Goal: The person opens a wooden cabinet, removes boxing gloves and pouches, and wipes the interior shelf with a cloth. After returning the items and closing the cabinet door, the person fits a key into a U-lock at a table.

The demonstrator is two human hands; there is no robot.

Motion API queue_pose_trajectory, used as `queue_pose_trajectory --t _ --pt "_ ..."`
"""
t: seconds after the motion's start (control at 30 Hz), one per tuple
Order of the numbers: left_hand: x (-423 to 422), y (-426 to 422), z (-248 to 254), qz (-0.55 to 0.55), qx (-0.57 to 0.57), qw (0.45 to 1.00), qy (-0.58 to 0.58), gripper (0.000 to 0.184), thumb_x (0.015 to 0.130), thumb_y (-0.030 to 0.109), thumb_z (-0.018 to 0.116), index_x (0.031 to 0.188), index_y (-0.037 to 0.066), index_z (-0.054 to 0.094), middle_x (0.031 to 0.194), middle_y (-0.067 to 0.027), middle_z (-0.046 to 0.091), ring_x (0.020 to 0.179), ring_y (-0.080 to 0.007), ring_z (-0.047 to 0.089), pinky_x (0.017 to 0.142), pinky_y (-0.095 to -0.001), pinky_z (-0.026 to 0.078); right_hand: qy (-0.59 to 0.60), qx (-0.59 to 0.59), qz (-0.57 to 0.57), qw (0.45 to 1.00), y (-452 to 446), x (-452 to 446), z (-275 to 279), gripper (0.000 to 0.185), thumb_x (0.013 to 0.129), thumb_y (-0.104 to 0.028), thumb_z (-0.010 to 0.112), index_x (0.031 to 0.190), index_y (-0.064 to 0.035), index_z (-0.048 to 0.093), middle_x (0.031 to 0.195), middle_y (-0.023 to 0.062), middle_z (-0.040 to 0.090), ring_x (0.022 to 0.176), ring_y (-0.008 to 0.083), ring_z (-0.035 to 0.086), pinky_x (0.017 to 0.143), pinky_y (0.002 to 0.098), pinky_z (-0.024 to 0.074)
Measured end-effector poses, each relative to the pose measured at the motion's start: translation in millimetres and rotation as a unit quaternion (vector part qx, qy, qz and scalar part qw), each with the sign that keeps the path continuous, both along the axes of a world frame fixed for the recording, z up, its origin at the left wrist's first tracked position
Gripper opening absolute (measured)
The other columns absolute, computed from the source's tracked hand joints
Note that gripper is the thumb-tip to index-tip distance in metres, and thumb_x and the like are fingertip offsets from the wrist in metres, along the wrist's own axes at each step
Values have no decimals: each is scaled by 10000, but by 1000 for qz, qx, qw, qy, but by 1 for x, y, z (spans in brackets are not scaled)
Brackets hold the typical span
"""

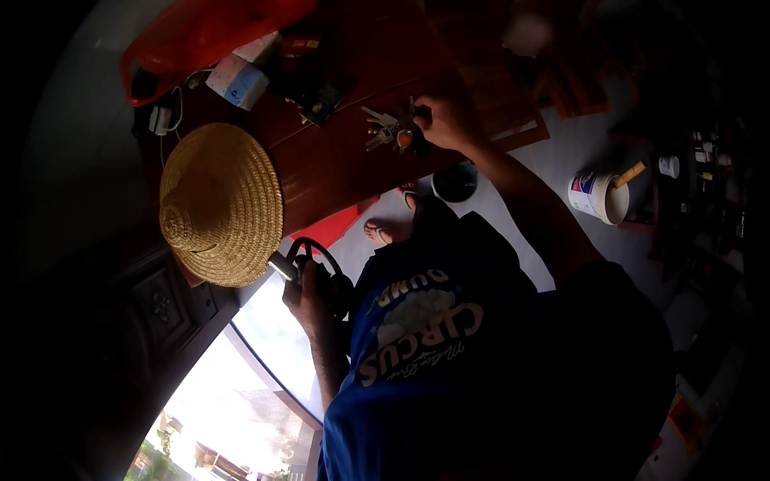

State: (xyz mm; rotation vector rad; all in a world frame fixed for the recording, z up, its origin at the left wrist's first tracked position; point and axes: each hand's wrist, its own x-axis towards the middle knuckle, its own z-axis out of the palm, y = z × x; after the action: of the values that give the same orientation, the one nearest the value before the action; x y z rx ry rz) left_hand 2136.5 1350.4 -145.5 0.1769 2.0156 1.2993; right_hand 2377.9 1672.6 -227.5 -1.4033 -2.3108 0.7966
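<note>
My right hand (441,122) is closed at the edge of a bunch of keys (388,128) on the dark red wooden table (353,72). The keys fan out to the left of my fingers, with a round orange-brown fob (404,139) among them. Lower down, beside the table edge, my left hand (305,295) is wrapped round a black object (330,282) with a curved loop and a short pale bar at one end. Shadow hides its kind. A conical straw hat (224,204) lies on the table left of that hand.
A red plastic bag (192,40), tissue packs (237,82), a white plug with a cable (160,119) and dark small items (322,106) lie on the table. A dark bin (455,183) stands by my feet; a white bucket (597,197) stands further right. Deep shadow covers the right side.
</note>
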Motion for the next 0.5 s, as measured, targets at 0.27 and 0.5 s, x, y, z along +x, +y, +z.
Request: queue_pose_trajectory --t 0.27,0.5 --pt "5 10 4 6 0 1000 -4 202 969 190 674 896 4 641 644 -11 579 518 -93 529 472 -262 394 -13 -91 28 995 5 -10 9 441 888 -203 777 1289 -64 657 1103 155 720 1021 313 695 893 403 552" --pt "4 11 2 10 -1 1000 -15 204 971 184 670 875 9 629 636 -6 563 505 -90 508 465 -261 381 4 -140 90 986 10 -10 10 321 879 -121 771 1185 -61 691 1044 128 702 962 279 683 833 393 547"
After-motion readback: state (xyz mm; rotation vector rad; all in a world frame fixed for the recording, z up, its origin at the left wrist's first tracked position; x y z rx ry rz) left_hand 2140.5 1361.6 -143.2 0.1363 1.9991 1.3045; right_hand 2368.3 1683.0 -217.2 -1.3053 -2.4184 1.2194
